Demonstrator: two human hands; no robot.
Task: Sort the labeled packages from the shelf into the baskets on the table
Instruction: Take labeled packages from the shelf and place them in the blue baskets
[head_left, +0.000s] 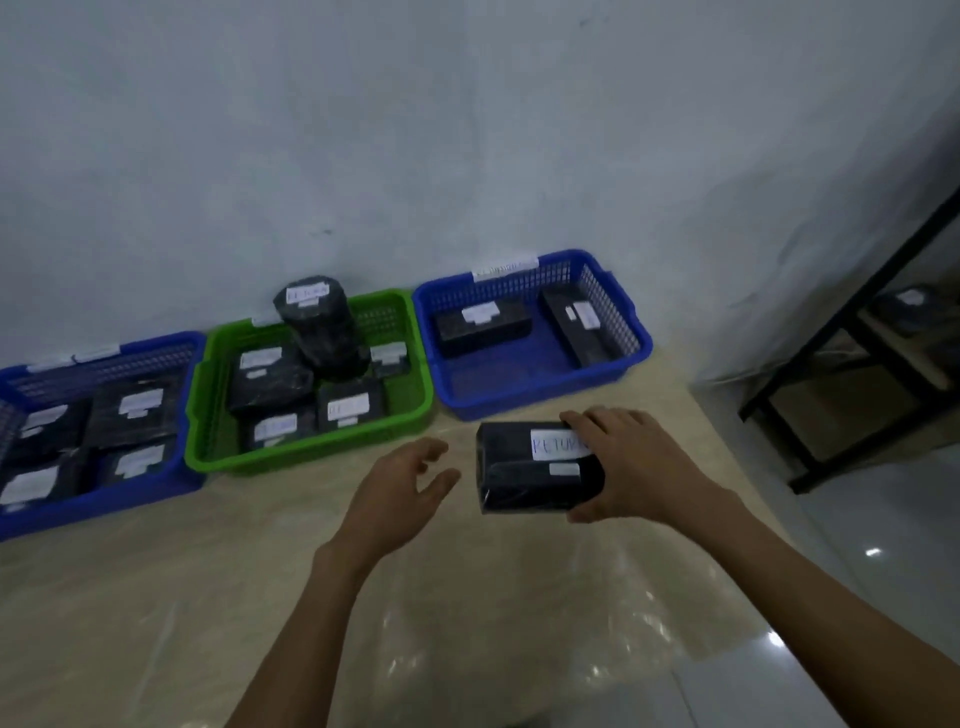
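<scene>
From my end, both forearms reach in from the bottom edge over the table (156, 623), which is pale and glossy. The right hand (639, 462) grips a black wrapped package (519, 478) by its right end, fingers over the top and thumb under the near edge. I cannot tell whether the package rests on the table or is held just above it. It carries a white label (558, 444) with blue handwriting too blurred for me to read with certainty, partly covered by the fingers. The left hand (400, 493) is open just left of the package, fingers spread and slightly bent, holding nothing and not touching it. The package sits just in front of the right basket (545, 400), which is blue and holds two black boxes with white labels. Beside it to the left is the green basket (311, 457), with several flat labeled packages and a tall black roll (322, 332) standing among them. Further left, the left basket (104, 499), also blue, holds more flat labeled packages. All three baskets stand in a row against the pale wall (467, 130). At far right, a black-framed shelf (852, 322) stands on the floor (883, 519) with one more dark labeled parcel (906, 306) on it.
</scene>
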